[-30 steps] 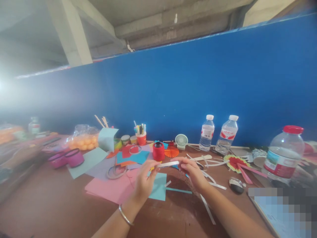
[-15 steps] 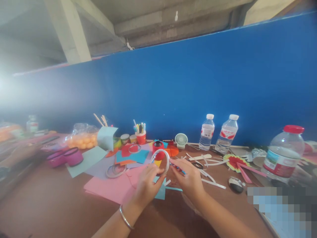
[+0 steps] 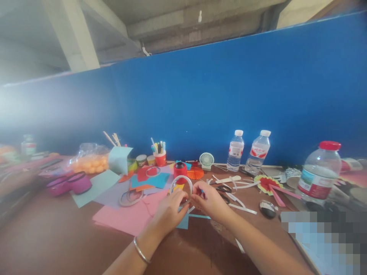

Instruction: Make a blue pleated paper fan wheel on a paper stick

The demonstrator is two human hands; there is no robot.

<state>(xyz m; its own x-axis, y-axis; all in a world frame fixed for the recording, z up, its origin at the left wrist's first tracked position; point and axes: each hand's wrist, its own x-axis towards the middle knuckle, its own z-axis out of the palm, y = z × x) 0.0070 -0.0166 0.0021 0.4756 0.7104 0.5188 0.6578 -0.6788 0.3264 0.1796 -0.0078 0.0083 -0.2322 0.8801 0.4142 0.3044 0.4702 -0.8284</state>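
White ring [image 3: 190,187]: raised above the table [image 3: 71,244], standing roughly upright between both hands, in front of the red spool [image 3: 179,172] in the head view. Could twist or slip, by judgement, under uneven pressure from the two sides.

Left hand [image 3: 172,210]: holding the lower part of the ring in a narrow grip. Could bend the ring out of its round shape by squeezing too strongly.

Right hand [image 3: 210,201]: fingers bent inward at the right edge of the ring, with a small blue spot between them, too small to name. Not possible to tell whether gripping or only touching. Could push the ring out of the left hand by pressing sideways.

Light blue sheet [image 3: 182,223]: lying below the hands, partly hidden. Could be creased by a wrist coming down carelessly.

Pink sheets [image 3: 120,219]: lying flat beside the left forearm. Could be dragged out of place by a low sleeve-less arm.

Black loops [image 3: 225,188]: near the right hand, probably handles of scissors. Could be knocked during a quick turn of the wrist.

White strips [image 3: 243,210]: scattered loosely to the right of the right hand, some crossing. Could tangle or be swept away because of a sideways movement of the forearm.
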